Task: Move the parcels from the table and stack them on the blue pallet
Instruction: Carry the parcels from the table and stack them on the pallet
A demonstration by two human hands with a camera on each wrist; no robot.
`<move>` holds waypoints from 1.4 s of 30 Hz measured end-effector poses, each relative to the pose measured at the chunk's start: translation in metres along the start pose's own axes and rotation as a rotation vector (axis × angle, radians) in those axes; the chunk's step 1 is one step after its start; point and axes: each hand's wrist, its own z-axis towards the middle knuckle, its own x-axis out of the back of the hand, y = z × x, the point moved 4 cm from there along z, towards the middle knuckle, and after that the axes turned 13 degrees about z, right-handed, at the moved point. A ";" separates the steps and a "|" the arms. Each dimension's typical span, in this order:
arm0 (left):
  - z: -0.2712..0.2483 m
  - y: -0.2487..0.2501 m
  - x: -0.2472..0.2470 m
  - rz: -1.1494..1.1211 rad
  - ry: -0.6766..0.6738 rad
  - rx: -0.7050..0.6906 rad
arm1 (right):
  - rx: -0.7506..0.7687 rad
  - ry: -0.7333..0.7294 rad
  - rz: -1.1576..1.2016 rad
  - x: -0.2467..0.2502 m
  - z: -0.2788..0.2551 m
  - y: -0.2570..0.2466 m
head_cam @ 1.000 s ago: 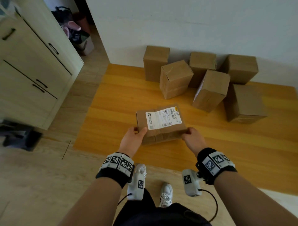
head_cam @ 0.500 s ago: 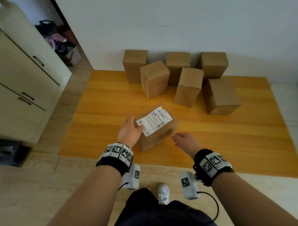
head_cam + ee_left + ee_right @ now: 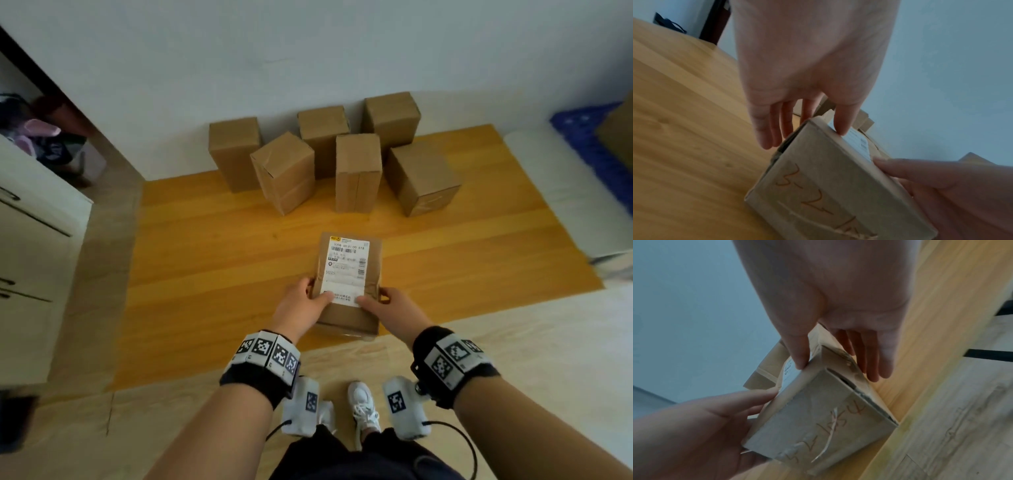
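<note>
I hold a brown cardboard parcel (image 3: 349,274) with a white shipping label on top, just above the near edge of the wooden table (image 3: 205,274). My left hand (image 3: 301,305) grips its near left corner and my right hand (image 3: 390,308) its near right corner. On each hand the thumb lies on the label. In the left wrist view the left hand (image 3: 807,129) has its fingers down the parcel's (image 3: 818,186) side. The right hand (image 3: 838,368) clasps the parcel (image 3: 818,418) the same way. The blue pallet (image 3: 589,144) lies at the far right.
Several brown parcels (image 3: 284,171) stand at the back of the table against the wall. A brown box (image 3: 620,130) sits on the pallet at the frame edge. A white cabinet (image 3: 34,222) stands at the left. A low white surface (image 3: 555,192) lies between table and pallet.
The parcel has been turned from crosswise to lengthwise. My right hand, which had let go half a second ago, grips it again. The view has swung right, showing the pallet.
</note>
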 end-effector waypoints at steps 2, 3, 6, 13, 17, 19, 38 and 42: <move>0.000 0.009 -0.004 -0.060 -0.021 -0.022 | 0.007 0.070 0.067 0.010 -0.008 0.007; -0.001 0.015 -0.006 -0.084 -0.029 -0.034 | 0.012 0.107 0.107 0.016 -0.011 0.011; -0.002 0.039 -0.008 -0.090 0.004 -0.102 | 0.035 0.219 0.233 0.037 -0.024 0.020; -0.021 0.125 -0.032 -0.155 0.017 -0.296 | 0.160 0.396 0.416 0.123 -0.068 0.035; -0.042 0.190 -0.068 -0.162 0.004 -0.411 | 0.244 0.482 0.546 0.190 -0.096 0.052; -0.056 0.224 -0.088 -0.192 0.002 -0.459 | 0.274 0.518 0.584 0.225 -0.111 0.064; -0.186 0.527 -0.302 -0.206 0.027 -0.737 | 0.414 0.736 0.676 0.555 -0.244 0.183; -0.191 0.583 -0.325 -0.193 0.030 -0.796 | 0.467 0.761 0.711 0.610 -0.251 0.188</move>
